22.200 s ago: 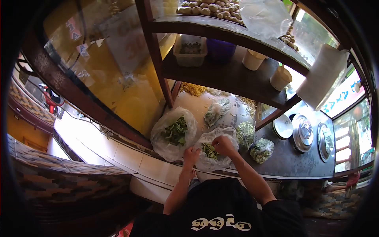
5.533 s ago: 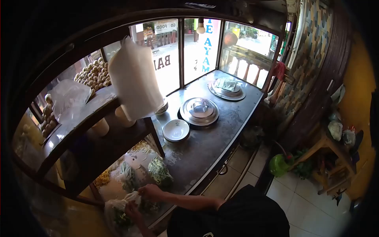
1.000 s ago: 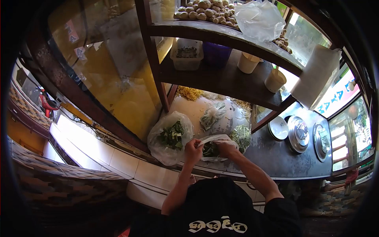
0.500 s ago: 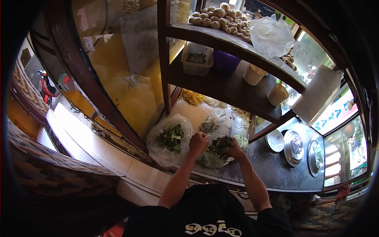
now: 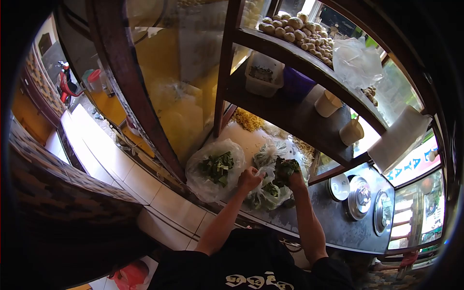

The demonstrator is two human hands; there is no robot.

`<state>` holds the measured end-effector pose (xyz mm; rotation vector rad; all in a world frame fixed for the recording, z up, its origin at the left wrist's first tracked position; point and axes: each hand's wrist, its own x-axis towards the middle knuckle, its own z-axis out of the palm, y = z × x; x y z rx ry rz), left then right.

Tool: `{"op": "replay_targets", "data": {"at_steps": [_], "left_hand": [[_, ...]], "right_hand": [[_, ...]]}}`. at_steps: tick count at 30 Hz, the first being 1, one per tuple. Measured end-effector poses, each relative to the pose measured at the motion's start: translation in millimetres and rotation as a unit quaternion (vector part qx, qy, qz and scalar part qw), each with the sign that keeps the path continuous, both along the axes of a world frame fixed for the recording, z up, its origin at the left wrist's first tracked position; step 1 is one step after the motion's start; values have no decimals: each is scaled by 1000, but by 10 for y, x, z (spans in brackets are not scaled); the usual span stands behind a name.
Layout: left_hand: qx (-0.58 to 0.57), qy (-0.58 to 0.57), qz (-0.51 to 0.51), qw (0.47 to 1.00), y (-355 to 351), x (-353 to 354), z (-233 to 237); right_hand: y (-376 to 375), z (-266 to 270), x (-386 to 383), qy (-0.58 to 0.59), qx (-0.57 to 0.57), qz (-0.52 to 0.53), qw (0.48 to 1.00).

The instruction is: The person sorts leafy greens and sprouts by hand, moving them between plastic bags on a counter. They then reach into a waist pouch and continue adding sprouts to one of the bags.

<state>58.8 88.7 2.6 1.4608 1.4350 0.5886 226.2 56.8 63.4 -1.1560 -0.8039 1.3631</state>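
Note:
My left hand (image 5: 250, 179) is closed, pinching the edge of a clear plastic bag (image 5: 263, 203) that has leafy greens in it. My right hand (image 5: 297, 181) grips a bunch of dark chopped leafy greens (image 5: 287, 167) just above that bag's far right side. Directly behind, a bunched clear bag (image 5: 268, 152) with pale contents lies on the counter. To the left of my left hand, a wide-open plastic bag (image 5: 194, 169) holds a heap of cut greens (image 5: 217, 167).
Yellow noodles (image 5: 249, 119) lie at the back of the counter. Above is a wooden shelf (image 5: 290, 108) with a plastic tub (image 5: 264, 75) and cups (image 5: 327, 103). Meatballs (image 5: 299, 34) fill the top shelf. Metal lids (image 5: 358, 191) stand at right.
The view has shifted, moving the scene mostly rightward. My right hand has raised the greens toward the back of the bag. My left hand still pinches the plastic.

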Motion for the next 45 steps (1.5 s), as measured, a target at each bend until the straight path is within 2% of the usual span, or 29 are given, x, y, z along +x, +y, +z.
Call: {"op": "replay_targets", "data": {"at_steps": [3,5,7,9,10,11,12,13,15,16,17,18,19,20,23,27,29,30,32,33,35,36,37,39,40,41,42,43,45], "left_hand": [[-6,-32,24,999,-199,-235,234],[128,-100,102,982,-415,-419,225],[216,-77,189,955,-594,-719,156],[206,-26,368,906,-693,-1027,-25],[207,-23,369,906,-725,-1185,-164],[151,-25,417,896,-726,-1334,-326],[95,-28,463,881,-695,-1418,-436],[97,-26,465,880,-653,-1434,-452],[35,-237,407,881,-534,-1413,-504],[46,-153,418,894,-451,-1383,-749],[48,-151,418,894,-438,-1373,-529],[11,-203,415,887,-410,-1366,-91],[-28,-253,409,876,-397,-1356,152],[96,-262,420,864,-343,-1339,20],[64,-247,431,866,-340,-1385,368],[8,-255,384,887,-300,-1436,339],[14,-253,363,897,-243,-1432,262],[13,-252,361,898,-182,-1408,224],[-12,-215,301,929,-1,-1340,209],[-11,-215,302,929,53,-1335,276],[20,-267,314,911,75,-1344,475],[0,-251,328,911,40,-1390,543],[1,-250,327,911,39,-1449,414],[81,-111,283,949,26,-1549,56],[105,-77,301,945,-59,-1483,169],[108,-77,297,946,-35,-1448,82],[107,-50,287,951,21,-1415,-81],[107,-22,278,954,59,-1392,-163],[142,-56,296,943,63,-1378,398]], "right_hand": [[138,143,-165,33,-7,18,999],[214,327,-352,61,-33,50,996],[297,412,-565,71,-35,74,994],[386,426,-830,95,9,96,991],[445,403,-943,102,20,128,986],[528,279,-1022,84,20,162,983],[562,255,-1176,90,13,148,985],[579,227,-1346,96,6,133,986],[656,9,-1589,-65,74,113,989],[782,-437,-1555,-175,116,131,969],[776,-446,-1559,-173,117,131,969],[774,-432,-1564,-321,167,195,912],[762,-413,-1555,-460,209,252,826],[751,-298,-1529,-429,152,328,828],[786,-240,-1447,-409,156,287,852],[898,-152,-1453,-428,91,258,861],[893,-197,-1441,-302,75,237,921],[894,-252,-1440,-301,74,235,921],[894,-368,-1453,-381,258,280,842],[866,-262,-1466,-381,258,281,842],[810,99,-1503,-480,297,76,822],[857,111,-1452,-447,218,35,867],[883,122,-1388,-501,174,-27,847],[874,-87,-1262,-585,113,-75,800],[839,-166,-1233,-574,34,-25,818],[807,-247,-1205,-557,-46,27,829],[824,-351,-1140,-529,-37,97,842],[944,-523,-1131,-528,-36,96,843],[1193,-816,-1068,-411,-23,-31,911]]}}
